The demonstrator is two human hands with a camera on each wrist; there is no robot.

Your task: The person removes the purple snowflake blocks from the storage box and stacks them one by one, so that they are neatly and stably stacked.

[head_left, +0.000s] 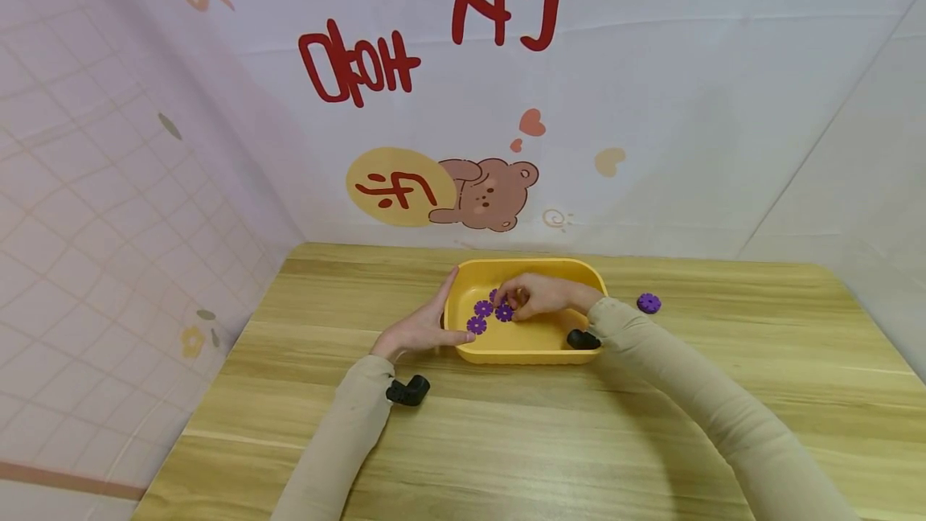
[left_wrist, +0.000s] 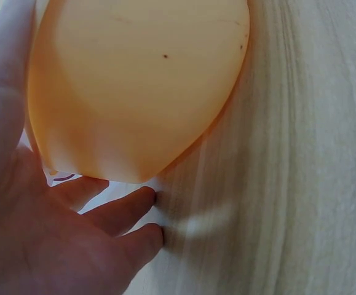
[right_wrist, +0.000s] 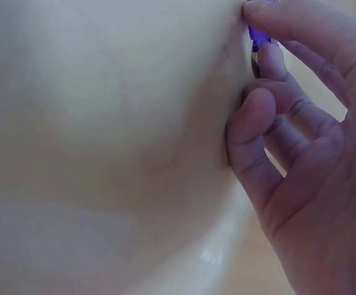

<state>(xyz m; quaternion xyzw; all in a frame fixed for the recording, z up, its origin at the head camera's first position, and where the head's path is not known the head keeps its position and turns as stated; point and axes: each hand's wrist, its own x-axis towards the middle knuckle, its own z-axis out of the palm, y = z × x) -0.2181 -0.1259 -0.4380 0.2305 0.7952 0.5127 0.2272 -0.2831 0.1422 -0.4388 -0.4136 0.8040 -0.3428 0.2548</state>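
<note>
A yellow plastic basin [head_left: 521, 356] sits on the table with several purple notched snowflake discs [head_left: 476, 326] on its floor, toward the left end. My left hand [head_left: 415, 332] holds the basin's left end, thumb over the front rim. In the left wrist view its other fingers lie against the outside of the basin wall. Inside the basin, my right hand [head_left: 542, 293] reaches in from the right, fingers bent over the discs. The right wrist view shows a purple disc [right_wrist: 261, 40] between its thumb and fingertips, mostly hidden by them.
To the right of the basin, a small stack of purple discs [head_left: 649, 303] lies on the wooden table [head_left: 521, 441]. A printed cloth wall [head_left: 651, 103] rises behind the table's back edge. Black wrist devices [head_left: 408, 391] are worn at both sleeves.
</note>
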